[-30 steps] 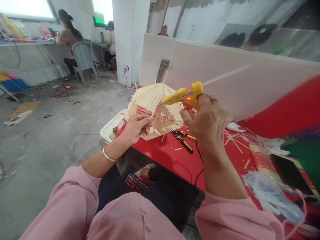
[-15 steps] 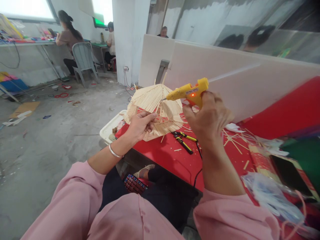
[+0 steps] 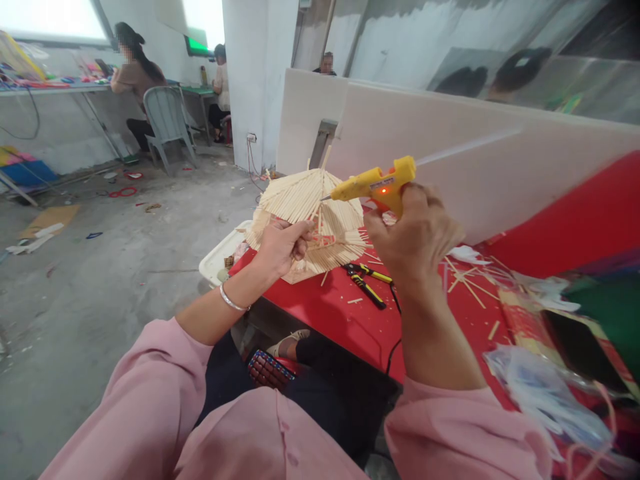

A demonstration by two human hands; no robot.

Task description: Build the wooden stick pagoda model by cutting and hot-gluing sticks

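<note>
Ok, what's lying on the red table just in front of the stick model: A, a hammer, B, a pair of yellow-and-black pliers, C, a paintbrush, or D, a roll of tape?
B: yellow-and-black pliers lie on the red table beside the stick model, below the right hand with the glue gun.

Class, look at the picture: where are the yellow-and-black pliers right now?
In the head view, the pliers lie on the red table, just below the stick model's edge and under the right hand holding the glue gun.
</note>
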